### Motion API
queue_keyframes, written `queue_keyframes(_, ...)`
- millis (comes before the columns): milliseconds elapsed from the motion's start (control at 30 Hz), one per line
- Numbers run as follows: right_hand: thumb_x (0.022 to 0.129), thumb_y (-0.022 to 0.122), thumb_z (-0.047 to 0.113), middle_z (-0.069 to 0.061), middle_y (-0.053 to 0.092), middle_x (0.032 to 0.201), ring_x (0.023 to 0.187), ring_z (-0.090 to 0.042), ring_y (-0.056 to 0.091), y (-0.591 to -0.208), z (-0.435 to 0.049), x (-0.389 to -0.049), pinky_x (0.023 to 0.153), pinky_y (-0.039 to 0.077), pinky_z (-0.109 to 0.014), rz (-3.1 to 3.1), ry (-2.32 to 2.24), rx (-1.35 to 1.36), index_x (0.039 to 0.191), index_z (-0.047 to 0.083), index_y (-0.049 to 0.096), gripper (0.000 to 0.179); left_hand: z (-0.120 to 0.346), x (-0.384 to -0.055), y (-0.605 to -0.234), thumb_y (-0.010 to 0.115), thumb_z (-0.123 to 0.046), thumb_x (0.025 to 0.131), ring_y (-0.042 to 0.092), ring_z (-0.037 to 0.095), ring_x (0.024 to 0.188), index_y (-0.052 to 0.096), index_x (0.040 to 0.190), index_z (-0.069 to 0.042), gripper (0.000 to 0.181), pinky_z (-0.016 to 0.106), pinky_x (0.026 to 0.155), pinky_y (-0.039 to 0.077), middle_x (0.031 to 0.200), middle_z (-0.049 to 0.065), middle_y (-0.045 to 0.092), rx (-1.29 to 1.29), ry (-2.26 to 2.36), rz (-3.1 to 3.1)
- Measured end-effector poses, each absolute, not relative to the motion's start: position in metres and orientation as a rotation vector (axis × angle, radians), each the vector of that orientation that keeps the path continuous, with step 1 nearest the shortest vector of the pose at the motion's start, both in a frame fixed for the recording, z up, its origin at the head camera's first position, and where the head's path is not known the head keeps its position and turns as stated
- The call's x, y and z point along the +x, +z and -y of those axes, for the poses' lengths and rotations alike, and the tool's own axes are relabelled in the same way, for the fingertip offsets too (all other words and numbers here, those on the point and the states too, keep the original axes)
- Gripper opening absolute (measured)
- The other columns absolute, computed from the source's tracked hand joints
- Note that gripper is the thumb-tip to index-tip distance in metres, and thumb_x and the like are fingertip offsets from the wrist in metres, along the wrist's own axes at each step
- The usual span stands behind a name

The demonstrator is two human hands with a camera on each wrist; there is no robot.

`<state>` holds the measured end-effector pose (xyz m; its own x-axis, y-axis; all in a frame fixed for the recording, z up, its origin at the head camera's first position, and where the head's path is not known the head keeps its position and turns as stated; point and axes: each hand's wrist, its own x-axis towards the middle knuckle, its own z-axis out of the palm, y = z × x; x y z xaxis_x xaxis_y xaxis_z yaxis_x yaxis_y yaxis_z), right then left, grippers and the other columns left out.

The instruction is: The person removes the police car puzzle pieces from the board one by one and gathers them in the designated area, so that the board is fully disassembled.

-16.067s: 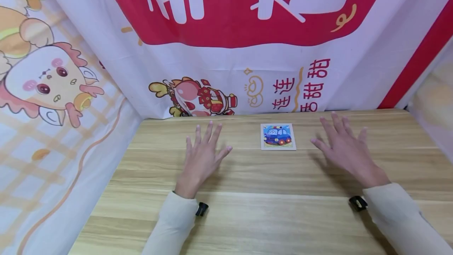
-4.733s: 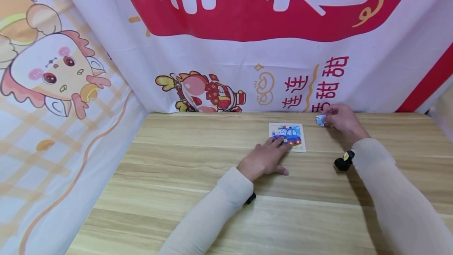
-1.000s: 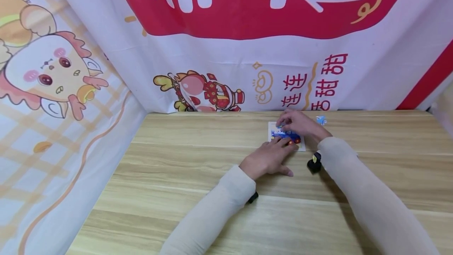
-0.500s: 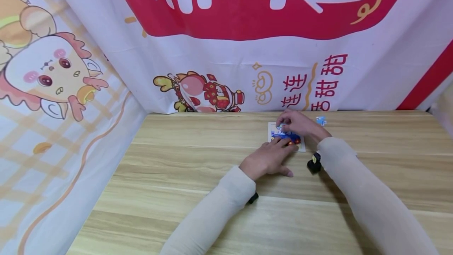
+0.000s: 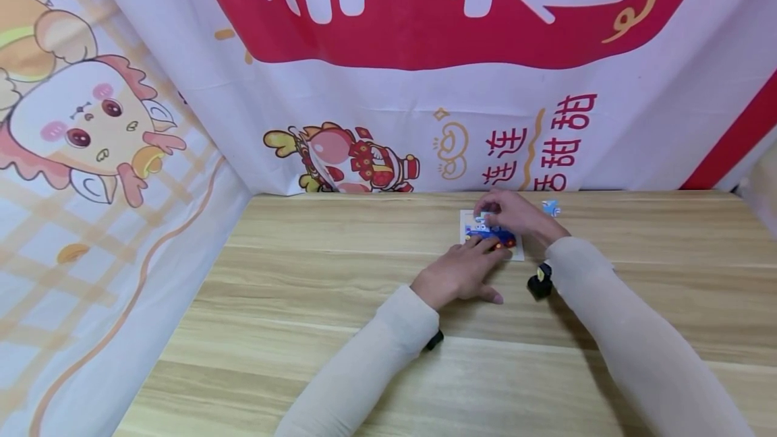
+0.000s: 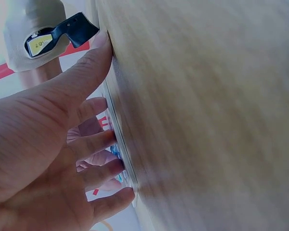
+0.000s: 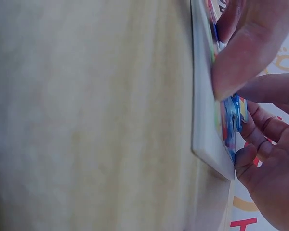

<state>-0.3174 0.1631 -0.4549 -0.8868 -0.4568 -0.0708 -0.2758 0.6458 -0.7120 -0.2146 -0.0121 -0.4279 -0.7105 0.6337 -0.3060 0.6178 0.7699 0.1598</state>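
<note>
- Nearest me, the left hand [image 5: 458, 275] lies with fingers spread on the puzzle board [image 5: 518, 254]; let those fingers ease off and the board could skid across the table [image 5: 340, 255].
- Just past it, the right hand [image 5: 512, 213] pinches a blue puzzle piece [image 7: 240, 113] over the board's far left part. Pushed down crooked, I'd guess it may catch and pop its neighbours loose.
- A loose piece [image 5: 551, 208] lies near the table's back edge, right of that hand (one careless sweep, I fancy, and it's knocked away).
- As for writing, the black wrist mount [image 5: 539, 283] on the right arm bears a yellow label [image 6: 40, 45], its marks unreadable; I see no brand.
- Farthest, the cloth backdrop [image 5: 388, 100] says 连 and 甜 in red; the big white characters run out of sight.
</note>
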Motion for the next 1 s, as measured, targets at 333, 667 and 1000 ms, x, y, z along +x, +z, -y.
queue_keyframes(333,0.096,0.067,0.0,-0.015,0.062,0.116,0.107,-0.031,0.058,-0.455,-0.1624,-0.3186,0.099,0.048,-0.048,-2.64,-1.074,-0.517,0.118,0.004,0.069,0.023,0.0114,-0.2142,-0.4268,0.071,-0.056,0.094,0.019,0.024,0.163,0.036,0.163,-0.032,0.081,0.047,0.126,0.034,0.175,-0.003,0.023,0.943,0.094,-2.61)
queue_keyframes(667,0.1,0.067,0.005,-0.015,0.062,0.114,0.106,-0.03,0.057,-0.4524,-0.1613,-0.317,0.098,0.047,-0.046,-2.637,-1.07,-0.428,0.118,0.004,0.067,0.019,0.013,-0.214,-0.4269,0.07,-0.057,0.094,0.019,0.024,0.163,0.036,0.163,-0.031,0.081,0.047,0.126,0.035,0.175,-0.003,0.022,0.953,0.082,-2.614)
queue_keyframes(1000,0.099,0.066,0.004,-0.014,0.062,0.113,0.105,-0.03,0.057,-0.4512,-0.1617,-0.3153,0.097,0.047,-0.044,-2.618,-1.12,-0.409,0.113,0.006,0.068,0.014,0.0131,-0.2138,-0.4268,0.071,-0.057,0.094,0.02,0.024,0.163,0.036,0.163,-0.032,0.081,0.046,0.126,0.034,0.175,-0.003,0.023,0.948,0.088,-2.613)
